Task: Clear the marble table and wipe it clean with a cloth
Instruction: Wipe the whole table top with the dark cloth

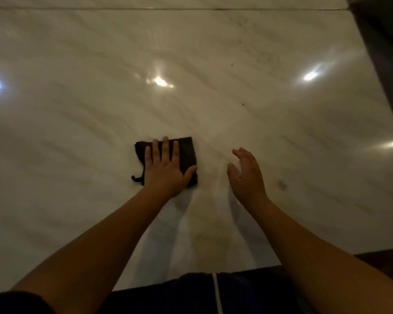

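A dark folded cloth (pixel 187 152) lies on the pale veined marble table (pixel 213 64) near its front middle. My left hand (pixel 165 168) presses flat on the cloth, fingers straight and thumb spread over its right edge. A loose corner of the cloth sticks out at the lower left. My right hand (pixel 247 175) hovers just to the right of the cloth, fingers relaxed and slightly bent, holding nothing. It is apart from the cloth.
Small dark specks (pixel 243 104) and a faint grey smudge (pixel 281 184) mark the marble right of my hands. The table's right edge (pixel 377 91) runs diagonally beside a dark floor. Its front edge meets my dark clothing at the bottom.
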